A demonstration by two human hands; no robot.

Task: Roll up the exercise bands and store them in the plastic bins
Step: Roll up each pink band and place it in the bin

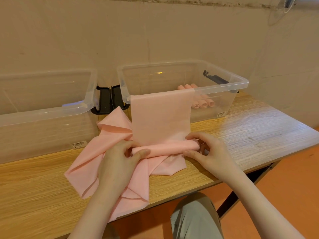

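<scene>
Fingers of both hands curl around the started roll at the near end of a pale pink stretchy exercise band (160, 118): the left hand (120, 157) pinches its left end between thumb and fingertips, and the right hand (207, 150) grips its right end the same way. Beyond the roll, the flat band runs up and hangs over the near rim of the right-hand clear plastic bin (241, 82), where several finished pink rolls (203, 104) lie on the bottom. More loose pink band material (86, 171) lies crumpled beneath and to the left of the hands, spilling over the near edge of the wooden table (250, 128). A second clear plastic bin (86, 104) stands to the left, just beside the first.

The roll looks barely begun, so most of the length remains. If one hand turns faster than the other, the roll would likely skew into a cone. The loose folds underneath could get caught into the roll, and the part hanging off the near table edge might drag the pile down.
</scene>
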